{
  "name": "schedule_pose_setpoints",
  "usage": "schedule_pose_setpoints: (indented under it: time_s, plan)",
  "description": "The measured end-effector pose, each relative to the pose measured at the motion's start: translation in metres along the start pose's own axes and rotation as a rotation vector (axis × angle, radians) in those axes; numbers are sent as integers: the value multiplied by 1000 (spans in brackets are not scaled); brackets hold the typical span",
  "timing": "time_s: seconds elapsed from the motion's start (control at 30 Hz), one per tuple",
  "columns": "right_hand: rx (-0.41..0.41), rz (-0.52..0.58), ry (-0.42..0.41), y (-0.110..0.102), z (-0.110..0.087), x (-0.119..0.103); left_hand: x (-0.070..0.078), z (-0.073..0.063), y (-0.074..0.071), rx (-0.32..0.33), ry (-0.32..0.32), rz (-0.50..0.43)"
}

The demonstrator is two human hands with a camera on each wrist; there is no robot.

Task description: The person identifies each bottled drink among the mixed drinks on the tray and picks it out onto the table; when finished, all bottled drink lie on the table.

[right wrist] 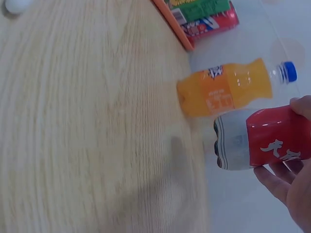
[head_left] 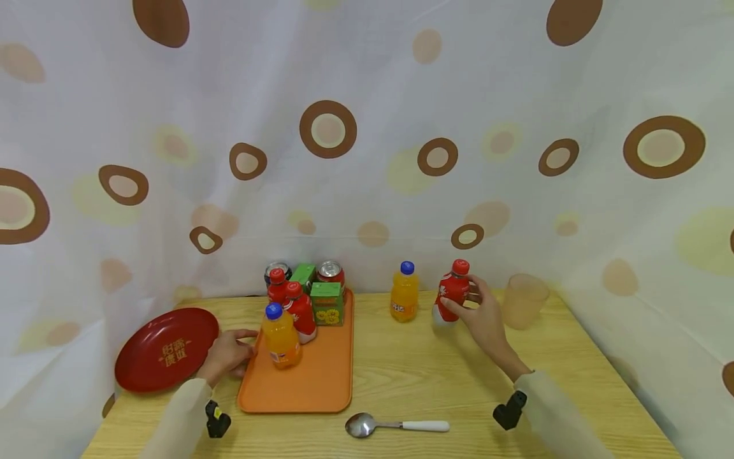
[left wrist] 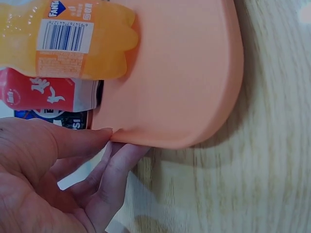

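My right hand [head_left: 484, 319] grips a red-labelled bottle [head_left: 453, 294] with a red cap, fingers curled round its label. The bottle tilts slightly and appears held above the table; its pale base [right wrist: 234, 141] shows in the right wrist view. At the orange tray [head_left: 309, 389], my left hand [head_left: 228, 352] pinches the left rim, thumb on top and fingers against the outside. On the tray stand an orange soda bottle [head_left: 281, 338] with a blue cap, two red bottles [head_left: 301, 312], two green boxes [head_left: 327, 305] and two cans [head_left: 331, 273].
Another orange soda bottle [head_left: 404, 293] stands between the tray and my right hand. A translucent cup [head_left: 524, 302] is at the back right. On the left lies a red oval plate [head_left: 163, 357]. A white-handled spoon [head_left: 395, 426] rests near the front. Patterned cloth [head_left: 378, 191] hangs behind the table.
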State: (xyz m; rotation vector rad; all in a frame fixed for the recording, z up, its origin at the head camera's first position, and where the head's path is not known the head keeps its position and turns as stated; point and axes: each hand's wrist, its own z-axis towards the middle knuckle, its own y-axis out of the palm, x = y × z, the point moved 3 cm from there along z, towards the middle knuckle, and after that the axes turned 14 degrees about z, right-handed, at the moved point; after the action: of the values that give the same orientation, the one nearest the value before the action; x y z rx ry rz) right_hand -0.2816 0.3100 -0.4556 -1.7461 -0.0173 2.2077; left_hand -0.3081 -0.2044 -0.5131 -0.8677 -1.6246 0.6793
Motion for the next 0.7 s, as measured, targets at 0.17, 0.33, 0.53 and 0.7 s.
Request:
schedule_pose_setpoints:
  time_s: [0.17, 0.33, 0.53, 0.7]
  plan:
    - [18, -41, -18, -7, 16, 9, 3, 0, -4, 7, -3, 36]
    - [13, -73, -18, -7, 28, 17, 3, -2, -4, -62, -73, -54]
    - [1, -99, -18, 1, 34, 29, 3, -1, -5, -72, -98, -68]
    - [-14, -87, 1, 6, 31, 35, 1, -1, -4, -85, -96, -79]
